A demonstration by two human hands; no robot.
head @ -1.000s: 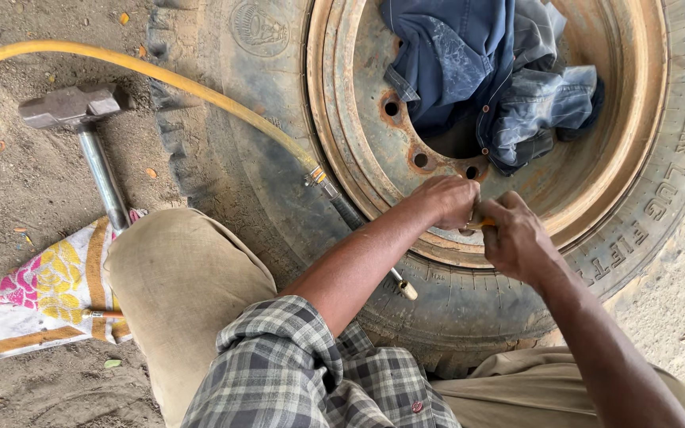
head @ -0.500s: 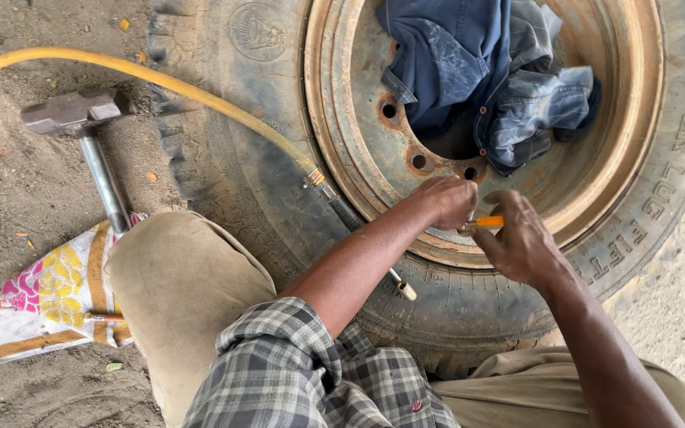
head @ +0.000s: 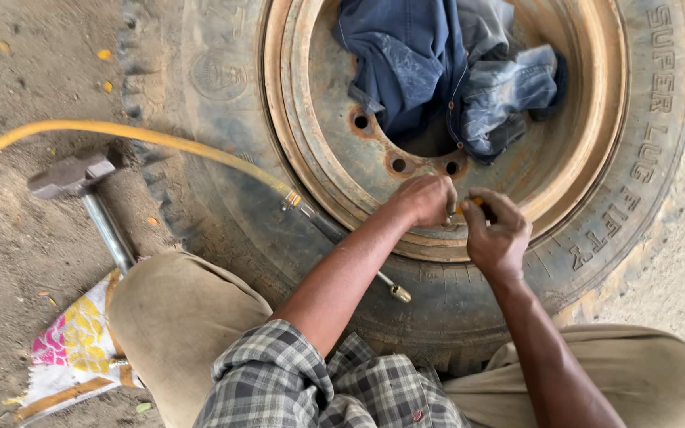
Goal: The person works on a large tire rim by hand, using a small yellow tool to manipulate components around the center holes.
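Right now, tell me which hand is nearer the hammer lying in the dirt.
Left. The left hand is on the rusty rim, across the tyre from the hammer; the right hand sits beyond it, farther off.

A sledgehammer (head: 81, 198) and patterned cloth (head: 73, 349) lie on the dirt (head: 9, 79).

**Tyre flat on ground, hands at rim**

Tyre (head: 223, 230) filling upper centre and right, rim (head: 311, 170) inside it. Cloth (head: 438, 71) in rim hollow, top centre. Hands side by side on lower rim: left hand (head: 424, 200), right hand (head: 497, 238). Hose (head: 144, 136) running from left edge onto tyre. Hammer (head: 81, 186) left of tyre, below hose. Bag (head: 69, 353) at lower left.
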